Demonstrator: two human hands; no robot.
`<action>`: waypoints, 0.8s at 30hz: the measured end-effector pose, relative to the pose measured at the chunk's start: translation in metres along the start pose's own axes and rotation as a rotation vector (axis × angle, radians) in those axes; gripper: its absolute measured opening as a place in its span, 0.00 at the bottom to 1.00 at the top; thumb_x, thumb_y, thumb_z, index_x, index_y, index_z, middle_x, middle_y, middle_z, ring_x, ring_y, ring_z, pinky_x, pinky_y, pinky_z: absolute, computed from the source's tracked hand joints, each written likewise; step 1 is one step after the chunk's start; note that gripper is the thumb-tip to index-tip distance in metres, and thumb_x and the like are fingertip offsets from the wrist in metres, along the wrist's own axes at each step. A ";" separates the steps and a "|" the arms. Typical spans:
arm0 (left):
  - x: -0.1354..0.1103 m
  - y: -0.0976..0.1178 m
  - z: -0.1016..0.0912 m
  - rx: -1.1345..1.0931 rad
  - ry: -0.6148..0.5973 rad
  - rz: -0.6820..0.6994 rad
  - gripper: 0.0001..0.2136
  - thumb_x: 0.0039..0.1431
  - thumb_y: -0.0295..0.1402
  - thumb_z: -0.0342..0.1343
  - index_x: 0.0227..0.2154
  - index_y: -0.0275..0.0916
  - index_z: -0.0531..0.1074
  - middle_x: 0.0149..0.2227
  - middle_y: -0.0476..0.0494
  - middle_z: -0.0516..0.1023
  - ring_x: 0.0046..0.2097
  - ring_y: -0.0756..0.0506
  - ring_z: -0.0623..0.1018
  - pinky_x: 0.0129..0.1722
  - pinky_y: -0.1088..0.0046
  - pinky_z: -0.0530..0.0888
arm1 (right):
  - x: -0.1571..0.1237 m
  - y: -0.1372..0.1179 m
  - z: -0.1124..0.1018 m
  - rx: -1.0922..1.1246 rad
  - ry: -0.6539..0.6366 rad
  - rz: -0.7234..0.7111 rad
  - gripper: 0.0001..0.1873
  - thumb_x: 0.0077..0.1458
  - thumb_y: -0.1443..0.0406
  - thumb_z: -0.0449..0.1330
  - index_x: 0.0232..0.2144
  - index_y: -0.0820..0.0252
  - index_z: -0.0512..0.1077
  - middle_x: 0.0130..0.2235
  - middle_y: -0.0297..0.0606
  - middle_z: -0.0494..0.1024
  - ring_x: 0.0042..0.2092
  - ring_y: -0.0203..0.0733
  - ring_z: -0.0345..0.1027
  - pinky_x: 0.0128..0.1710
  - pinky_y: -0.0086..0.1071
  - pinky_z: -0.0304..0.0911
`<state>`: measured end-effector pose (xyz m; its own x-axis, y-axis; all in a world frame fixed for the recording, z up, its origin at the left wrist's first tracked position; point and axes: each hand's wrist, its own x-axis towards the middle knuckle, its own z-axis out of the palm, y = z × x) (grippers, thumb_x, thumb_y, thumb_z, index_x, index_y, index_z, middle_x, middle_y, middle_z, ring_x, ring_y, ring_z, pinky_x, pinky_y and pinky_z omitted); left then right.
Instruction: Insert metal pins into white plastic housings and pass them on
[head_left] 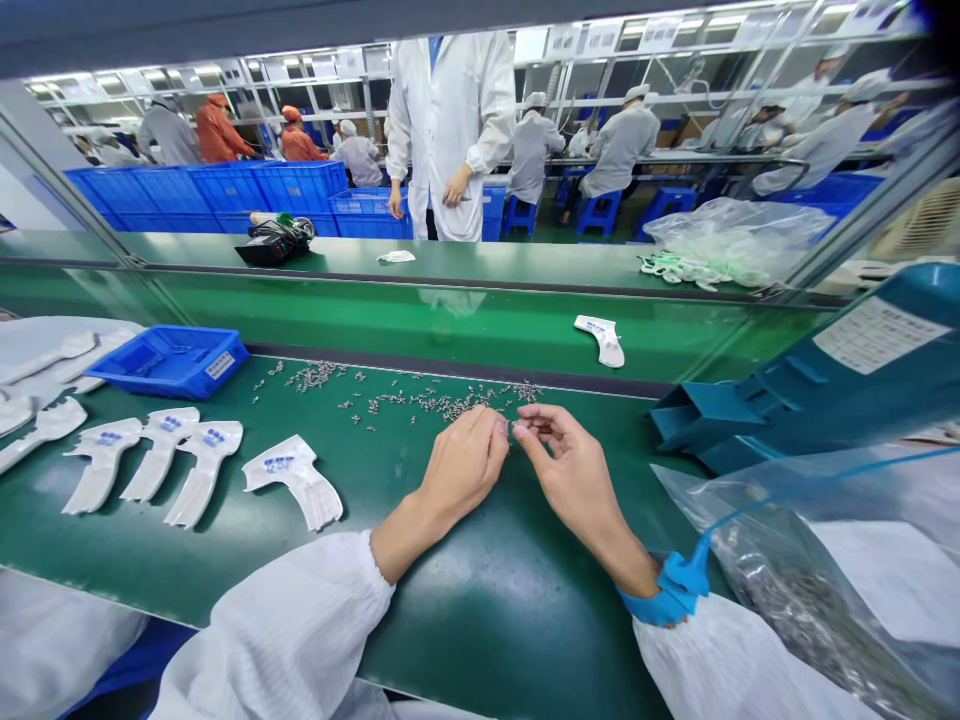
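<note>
Beside the hands (465, 465) (574, 470), a clear bag (720, 505) — seemingly small metal parts (795, 600) inside.

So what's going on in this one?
A person in white sleeves works at a green workbench, left hand and right hand meeting fingertip to fingertip beside scattered tiny silver metal parts. Whether they pinch one is too small to tell. White gun-shaped plastic pieces lie in a row to the left.
</note>
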<state>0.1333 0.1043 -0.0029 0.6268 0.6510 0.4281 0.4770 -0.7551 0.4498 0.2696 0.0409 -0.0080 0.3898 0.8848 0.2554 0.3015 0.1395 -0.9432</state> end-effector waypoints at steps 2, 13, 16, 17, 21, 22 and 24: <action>0.001 0.000 -0.001 -0.023 -0.019 -0.019 0.16 0.73 0.31 0.33 0.34 0.41 0.65 0.34 0.46 0.73 0.36 0.47 0.73 0.38 0.72 0.69 | 0.000 -0.001 -0.002 -0.064 0.011 -0.056 0.15 0.59 0.56 0.60 0.46 0.55 0.70 0.40 0.40 0.78 0.42 0.45 0.73 0.46 0.40 0.70; -0.004 0.010 -0.020 0.100 -0.271 0.054 0.11 0.66 0.32 0.50 0.48 0.39 0.71 0.44 0.41 0.76 0.45 0.41 0.75 0.45 0.64 0.71 | 0.021 0.017 -0.027 -0.250 -0.031 0.027 0.12 0.57 0.56 0.58 0.37 0.57 0.75 0.36 0.40 0.80 0.35 0.45 0.74 0.39 0.40 0.69; -0.017 0.008 -0.046 0.173 -0.280 0.033 0.15 0.66 0.35 0.52 0.53 0.39 0.69 0.48 0.38 0.76 0.48 0.36 0.74 0.47 0.57 0.71 | 0.024 0.020 -0.027 -0.107 -0.072 0.137 0.14 0.51 0.54 0.62 0.33 0.59 0.75 0.33 0.40 0.80 0.34 0.45 0.73 0.37 0.38 0.69; -0.027 0.003 -0.056 0.215 -0.275 0.006 0.16 0.66 0.37 0.52 0.54 0.40 0.69 0.49 0.37 0.75 0.49 0.35 0.73 0.47 0.55 0.71 | 0.024 0.020 -0.027 -0.061 -0.090 0.173 0.15 0.49 0.53 0.64 0.31 0.59 0.75 0.32 0.40 0.80 0.33 0.45 0.73 0.37 0.38 0.69; -0.084 -0.040 -0.088 0.496 -0.149 -0.239 0.22 0.67 0.46 0.48 0.59 0.42 0.65 0.59 0.35 0.69 0.62 0.29 0.64 0.54 0.48 0.67 | 0.023 0.014 -0.025 0.076 -0.192 0.312 0.19 0.43 0.51 0.68 0.31 0.60 0.76 0.28 0.39 0.79 0.31 0.42 0.71 0.35 0.36 0.68; -0.100 -0.051 -0.091 0.557 -0.111 -0.318 0.25 0.67 0.49 0.47 0.60 0.40 0.63 0.62 0.33 0.66 0.64 0.28 0.61 0.56 0.46 0.65 | 0.022 0.012 -0.025 0.101 -0.219 0.338 0.21 0.42 0.51 0.69 0.33 0.60 0.77 0.29 0.38 0.79 0.31 0.41 0.71 0.35 0.36 0.68; -0.127 -0.067 -0.092 0.595 -0.087 -0.410 0.30 0.65 0.53 0.47 0.62 0.38 0.62 0.64 0.32 0.63 0.67 0.27 0.57 0.59 0.45 0.62 | 0.020 0.007 -0.024 0.137 -0.268 0.377 0.24 0.40 0.51 0.70 0.36 0.61 0.77 0.31 0.39 0.80 0.33 0.41 0.71 0.38 0.35 0.69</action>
<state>-0.0343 0.0792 -0.0153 0.3605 0.9010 0.2412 0.9229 -0.3821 0.0479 0.3002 0.0486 -0.0040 0.2066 0.9657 -0.1570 0.0580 -0.1723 -0.9833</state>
